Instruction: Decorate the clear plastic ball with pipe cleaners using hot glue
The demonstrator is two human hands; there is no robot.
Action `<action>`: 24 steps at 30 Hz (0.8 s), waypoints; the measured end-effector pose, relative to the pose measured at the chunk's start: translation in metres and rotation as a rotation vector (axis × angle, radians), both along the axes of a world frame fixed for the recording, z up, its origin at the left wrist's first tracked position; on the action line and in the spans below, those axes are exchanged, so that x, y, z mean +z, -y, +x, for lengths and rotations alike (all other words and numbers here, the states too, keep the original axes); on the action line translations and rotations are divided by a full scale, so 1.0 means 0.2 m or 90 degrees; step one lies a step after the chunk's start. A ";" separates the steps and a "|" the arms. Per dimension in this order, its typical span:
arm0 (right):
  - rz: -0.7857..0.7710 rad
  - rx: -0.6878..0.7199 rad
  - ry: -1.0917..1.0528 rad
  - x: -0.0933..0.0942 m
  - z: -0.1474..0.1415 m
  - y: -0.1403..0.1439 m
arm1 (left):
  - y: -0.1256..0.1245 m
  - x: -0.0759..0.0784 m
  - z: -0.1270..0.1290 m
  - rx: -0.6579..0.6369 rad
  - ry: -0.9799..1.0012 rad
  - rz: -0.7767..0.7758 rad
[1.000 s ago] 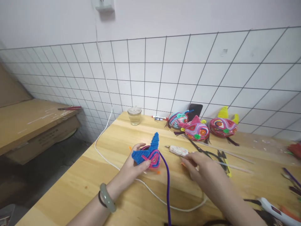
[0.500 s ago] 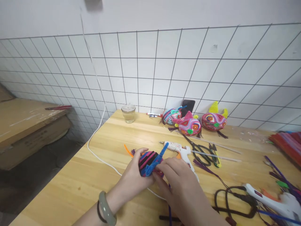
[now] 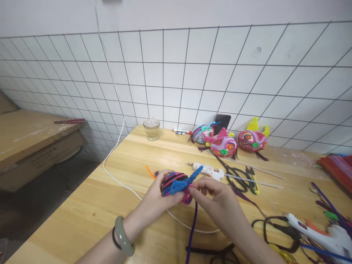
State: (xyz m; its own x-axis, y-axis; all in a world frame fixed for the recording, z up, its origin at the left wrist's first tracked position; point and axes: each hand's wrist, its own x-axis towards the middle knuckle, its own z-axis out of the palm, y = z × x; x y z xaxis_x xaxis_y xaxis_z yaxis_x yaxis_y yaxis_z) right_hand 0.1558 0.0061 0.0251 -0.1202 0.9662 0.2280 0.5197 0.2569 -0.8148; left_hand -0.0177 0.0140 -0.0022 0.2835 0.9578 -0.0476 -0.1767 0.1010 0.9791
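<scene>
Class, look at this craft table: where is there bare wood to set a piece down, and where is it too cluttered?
Bare wood lies left of the white cable, and between the glass jar and the left hand. Crowded: around the scissors and the glue gun at the right.

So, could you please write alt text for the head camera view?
Over a wooden table, the left hand holds a striped pipe-cleaner figure while the right hand pinches its blue part beside a purple pipe cleaner. Scissors, two glue guns and three finished figures lie beyond.
</scene>
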 end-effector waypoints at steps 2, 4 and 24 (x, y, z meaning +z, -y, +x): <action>-0.044 0.017 -0.027 -0.01 0.01 -0.02 | 0.00 -0.01 -0.01 0.005 0.014 -0.012; -0.077 0.019 -0.060 -0.02 0.01 -0.02 | 0.00 -0.01 -0.01 0.013 0.016 -0.021; 0.109 0.036 -0.057 -0.04 -0.03 0.02 | 0.01 0.01 0.02 0.021 0.118 -0.080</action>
